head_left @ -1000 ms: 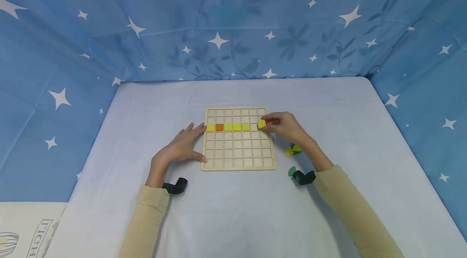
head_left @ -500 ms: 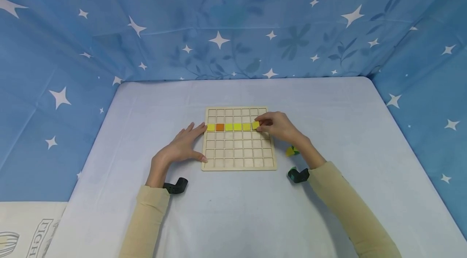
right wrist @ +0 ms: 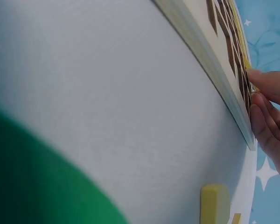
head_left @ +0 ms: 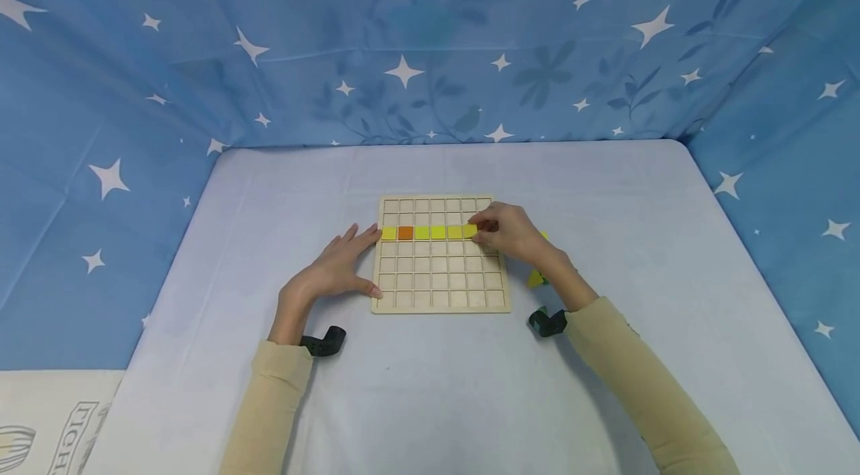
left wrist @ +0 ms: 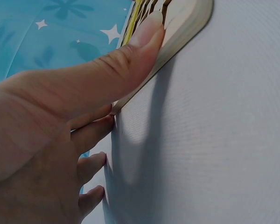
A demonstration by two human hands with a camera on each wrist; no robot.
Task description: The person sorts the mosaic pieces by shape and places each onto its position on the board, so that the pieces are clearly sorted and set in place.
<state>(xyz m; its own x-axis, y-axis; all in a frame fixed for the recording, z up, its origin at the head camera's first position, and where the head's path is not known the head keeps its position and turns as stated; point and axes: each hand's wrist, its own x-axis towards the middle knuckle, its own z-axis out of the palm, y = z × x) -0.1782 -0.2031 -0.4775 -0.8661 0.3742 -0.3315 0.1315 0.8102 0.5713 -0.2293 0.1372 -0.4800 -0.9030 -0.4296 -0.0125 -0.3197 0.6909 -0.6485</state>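
A square wooden grid board point(head_left: 440, 303) lies on the table. Across its third row from the back run an orange tile point(head_left: 405, 233) and several yellow tiles point(head_left: 438, 233). At the right end of that run my right hand point(head_left: 513, 232) pinches a yellow square tile point(head_left: 470, 231) between thumb and fingers, level with its neighbours. My left hand point(head_left: 334, 268) lies spread along the board's left edge, thumb on the near left part of the frame. In the left wrist view the thumb point(left wrist: 147, 35) touches the rim and the other fingertips reach the table beside it.
Right of the board, partly behind my right forearm, are small yellow and green pieces point(head_left: 536, 278). The right wrist view shows a yellow block point(right wrist: 213, 203) and a blurred green piece point(right wrist: 42, 182) close by. Blue star-patterned curtains point(head_left: 430, 42) border the white table point(head_left: 430, 385).
My right hand has moved left with the yellow tile, bringing it down beside the other tiles in the row. Over the last half second it barely moves. The left hand stays put.
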